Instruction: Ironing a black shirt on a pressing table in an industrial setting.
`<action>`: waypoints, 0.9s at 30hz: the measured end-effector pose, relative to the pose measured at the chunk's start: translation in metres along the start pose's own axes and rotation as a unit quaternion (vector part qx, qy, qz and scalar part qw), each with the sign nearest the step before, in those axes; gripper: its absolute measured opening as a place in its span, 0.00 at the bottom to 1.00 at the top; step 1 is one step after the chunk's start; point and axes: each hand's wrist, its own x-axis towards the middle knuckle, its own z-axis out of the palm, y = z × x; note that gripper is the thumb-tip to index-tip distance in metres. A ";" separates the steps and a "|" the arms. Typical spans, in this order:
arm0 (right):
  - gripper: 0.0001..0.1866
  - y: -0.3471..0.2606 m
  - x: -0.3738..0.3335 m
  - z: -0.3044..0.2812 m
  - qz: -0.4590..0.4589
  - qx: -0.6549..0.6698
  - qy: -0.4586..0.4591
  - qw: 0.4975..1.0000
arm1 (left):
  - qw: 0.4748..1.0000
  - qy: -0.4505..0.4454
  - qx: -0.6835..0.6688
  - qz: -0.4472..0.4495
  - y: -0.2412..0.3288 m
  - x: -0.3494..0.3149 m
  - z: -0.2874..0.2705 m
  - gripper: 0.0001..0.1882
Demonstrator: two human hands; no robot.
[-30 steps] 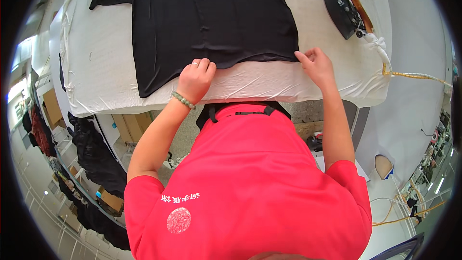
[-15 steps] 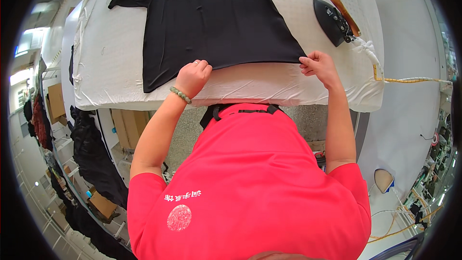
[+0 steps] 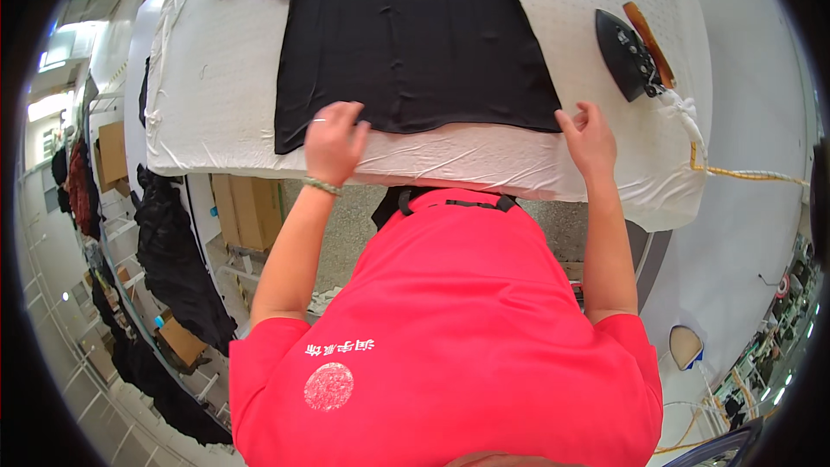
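Note:
A black short-sleeved garment (image 3: 415, 52) lies spread on the white padded table, its hem toward me and its upper part cut off by the top of the view. My left hand (image 3: 333, 145) is over the left part of the hem, slightly blurred, thumb and fingers apart with no cloth seen between them. At the right hem corner is my right hand (image 3: 591, 143), thumb and fingers parted, one tip at or just beside the cloth. The hem hangs in a shallow wave between both hands.
An iron (image 3: 624, 54) with a wooden handle rests on the table (image 3: 207, 112) at the right, its hose (image 3: 752, 175) trailing off rightward. Dark garments (image 3: 177, 259) hang at the left by a cardboard box (image 3: 246, 212). A tan, pointed pad (image 3: 686, 346) is at lower right.
Both hands have loosened from the pinched hem, their fingers now parted. The hem has dropped into a wavier line. The whole scene has shifted somewhat to the right in the view.

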 end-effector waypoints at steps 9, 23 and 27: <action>0.20 -0.108 -0.002 0.088 -0.359 0.072 0.096 0.926 | 0.846 -0.001 0.009 -0.533 -0.138 -0.040 -0.006 0.21; 0.43 -0.186 -0.002 0.163 -0.431 -0.067 -0.008 0.900 | 0.938 0.008 0.048 -0.344 -0.195 -0.073 -0.008 0.22; 0.43 -0.193 -0.004 0.159 -0.437 -0.071 -0.010 0.897 | 0.963 0.032 0.145 -0.226 -0.201 -0.078 0.006 0.20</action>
